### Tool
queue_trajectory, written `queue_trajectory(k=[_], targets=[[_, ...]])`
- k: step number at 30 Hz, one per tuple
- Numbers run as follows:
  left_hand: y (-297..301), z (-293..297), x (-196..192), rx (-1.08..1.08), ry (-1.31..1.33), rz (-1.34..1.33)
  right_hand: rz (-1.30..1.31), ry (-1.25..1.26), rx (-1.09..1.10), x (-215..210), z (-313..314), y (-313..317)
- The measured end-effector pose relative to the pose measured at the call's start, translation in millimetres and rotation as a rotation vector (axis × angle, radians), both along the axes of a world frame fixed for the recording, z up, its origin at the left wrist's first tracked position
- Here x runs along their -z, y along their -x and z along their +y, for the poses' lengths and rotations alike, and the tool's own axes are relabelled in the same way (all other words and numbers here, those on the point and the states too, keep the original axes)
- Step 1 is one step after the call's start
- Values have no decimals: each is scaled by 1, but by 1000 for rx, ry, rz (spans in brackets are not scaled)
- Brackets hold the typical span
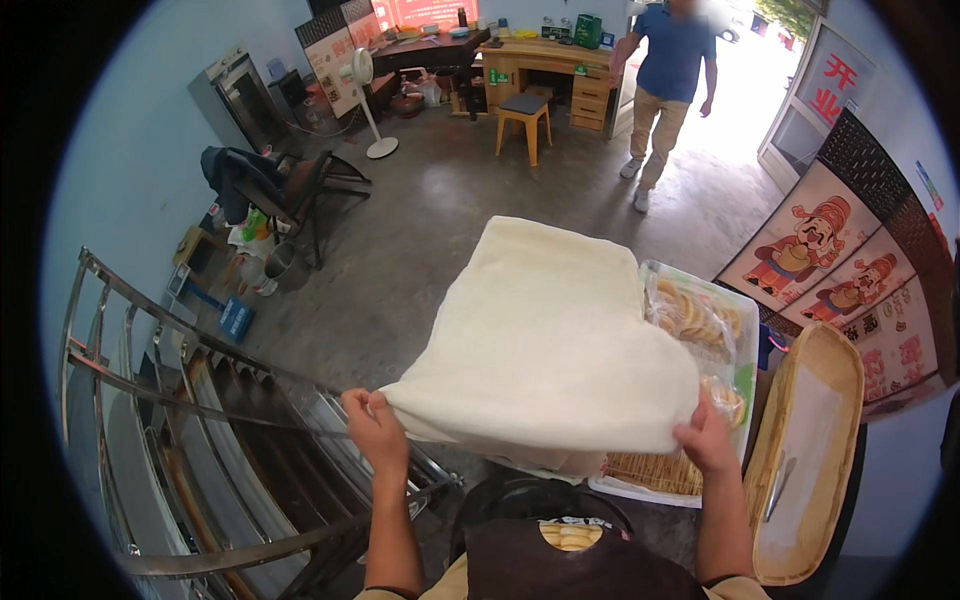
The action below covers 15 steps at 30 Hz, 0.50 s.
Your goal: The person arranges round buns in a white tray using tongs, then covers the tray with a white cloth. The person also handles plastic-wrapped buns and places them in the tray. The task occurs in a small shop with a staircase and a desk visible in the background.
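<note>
A cream-white cloth [560,335] is spread out in front of me, held by its two near corners. My left hand [378,428] pinches the near left corner, where folds gather. The near right edge is gripped in my right hand [708,435]. Partly under the cloth's right side is a white tray [751,345], with clear plastic bags of round, pale-brown baked goods [690,315]. A slatted straw mat [655,473] shows below the cloth's near edge. Whatever else lies beneath the cloth is hidden.
Right of the tray stands a long wicker basket [848,375] holding metal tongs [780,488]. A metal rack [215,410] with trays fills the left. Beyond are a folding chair [300,190], a white fan [375,105], a stool [525,112] and a person [672,60] near the doorway.
</note>
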<state>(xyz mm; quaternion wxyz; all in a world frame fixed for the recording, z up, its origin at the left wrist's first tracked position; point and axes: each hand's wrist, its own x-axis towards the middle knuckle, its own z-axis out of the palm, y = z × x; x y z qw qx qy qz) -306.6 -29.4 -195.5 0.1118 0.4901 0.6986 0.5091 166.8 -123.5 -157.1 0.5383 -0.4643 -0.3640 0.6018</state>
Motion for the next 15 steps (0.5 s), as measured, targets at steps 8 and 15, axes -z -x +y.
queue_trajectory(k=[8, 15], targets=[[60, -51, 57, 353, 528, -866, 49, 208, 106, 32, -70, 0], [73, -93, 33, 617, 571, -1039, -414, 297, -194, 20, -122, 0]])
